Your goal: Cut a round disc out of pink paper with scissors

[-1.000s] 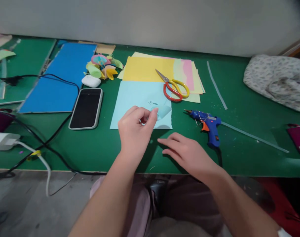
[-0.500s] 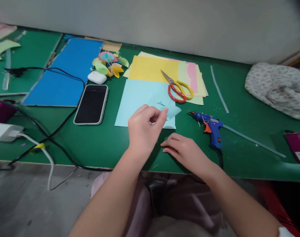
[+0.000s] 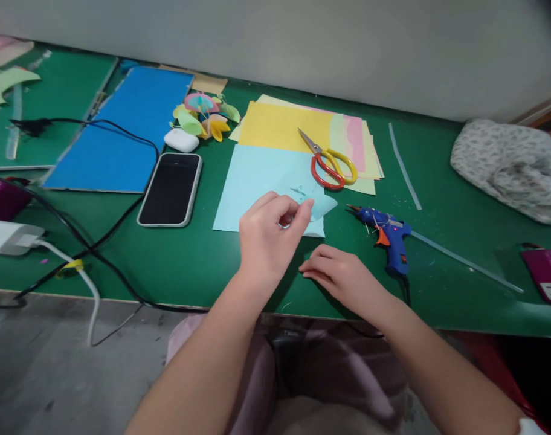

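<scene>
Front sheet (image 3: 252,175) sits mid-frame, paper stack (image 3: 275,124) directly behind. Scissors (image 3: 321,170) lie on both, right side. Phone (image 3: 170,190) left of the sheet, small case (image 3: 182,140) behind it, paper petals (image 3: 189,124) behind that. Board (image 3: 116,145) upper left, charger (image 3: 8,237) at left edge. Glue gun (image 3: 396,241) right of the sheet, cloth bundle (image 3: 497,163) upper right, socket block (image 3: 547,272) at right edge. Left hand (image 3: 270,232) at the sheet's near edge, right hand (image 3: 341,275) lower centre, left of the gun.

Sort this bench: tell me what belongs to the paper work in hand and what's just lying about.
Likely part of the work:
light-blue paper piece in the left hand
light-blue sheet
scissors
blue glue gun

Probably just lying about:
phone
small white object
patterned cloth
</scene>
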`<state>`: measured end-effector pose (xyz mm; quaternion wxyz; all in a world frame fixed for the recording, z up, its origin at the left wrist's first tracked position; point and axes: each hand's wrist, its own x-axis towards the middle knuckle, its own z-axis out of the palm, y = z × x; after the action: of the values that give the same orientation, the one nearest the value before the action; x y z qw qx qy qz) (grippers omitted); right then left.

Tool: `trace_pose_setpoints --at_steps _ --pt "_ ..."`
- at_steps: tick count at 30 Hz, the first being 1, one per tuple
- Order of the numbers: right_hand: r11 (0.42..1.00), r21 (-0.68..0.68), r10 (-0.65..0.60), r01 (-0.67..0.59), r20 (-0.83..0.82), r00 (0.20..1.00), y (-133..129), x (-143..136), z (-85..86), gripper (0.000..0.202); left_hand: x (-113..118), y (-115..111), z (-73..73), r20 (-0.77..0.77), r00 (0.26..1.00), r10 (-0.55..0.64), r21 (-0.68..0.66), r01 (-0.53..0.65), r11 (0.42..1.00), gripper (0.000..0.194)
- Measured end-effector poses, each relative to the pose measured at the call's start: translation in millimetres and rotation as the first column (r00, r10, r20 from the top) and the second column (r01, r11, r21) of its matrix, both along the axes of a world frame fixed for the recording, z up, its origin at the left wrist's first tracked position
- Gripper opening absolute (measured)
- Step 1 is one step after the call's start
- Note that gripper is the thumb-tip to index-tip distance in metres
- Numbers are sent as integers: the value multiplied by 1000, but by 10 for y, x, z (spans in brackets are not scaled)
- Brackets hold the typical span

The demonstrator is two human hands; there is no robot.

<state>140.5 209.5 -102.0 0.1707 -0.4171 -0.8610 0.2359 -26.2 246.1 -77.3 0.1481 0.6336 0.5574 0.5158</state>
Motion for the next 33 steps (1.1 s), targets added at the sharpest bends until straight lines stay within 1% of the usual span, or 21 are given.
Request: trace_pose_setpoints --at_steps 4,9,12,14,17,20,22,24,28,30,33 --pt "999 -33 -15 14 -7 1000 -5 3 0 13 -8 -2 4 1 1000 3 -11 -3 1000 36" --pt "999 -22 -27 25 -52 998 -18 17 -2 12 -4 3 4 -12 1000 0 -13 0 1000 37" --pt "997 21 -67 70 -123 990 -36 37 75 12 16 -6 -7 -34 999 31 -12 -32 999 36" --pt "988 90 -104 122 -184 977 -50 46 169 12 36 -24 -11 -46 995 89 -27 -90 996 36" --pt "951 249 -127 186 -234 964 -71 40 318 15 67 -63 -3 -36 982 184 -87 -187 979 33" --pt "863 458 -136 213 -195 971 -83 13 404 15 84 -90 9 8 975 224 -142 -221 965 33" --pt "804 561 -143 196 -136 980 -77 -9 426 15 85 -93 9 38 973 227 -172 -218 961 33" --pt "778 609 -136 154 -75 988 -56 -32 442 17 83 -89 2 63 972 227 -208 -210 955 33" --pt "757 648 -95 83 -16 995 9 -78 495 23 90 -81 -5 109 967 230 -272 -194 943 32" --pt "741 669 -91 59 13 996 36 -103 518 28 102 -80 -8 110 968 227 -275 -189 943 32" --pt "731 683 -78 15 62 995 63 -127 523 35 121 -80 -30 66 974 215 -257 -192 947 31"
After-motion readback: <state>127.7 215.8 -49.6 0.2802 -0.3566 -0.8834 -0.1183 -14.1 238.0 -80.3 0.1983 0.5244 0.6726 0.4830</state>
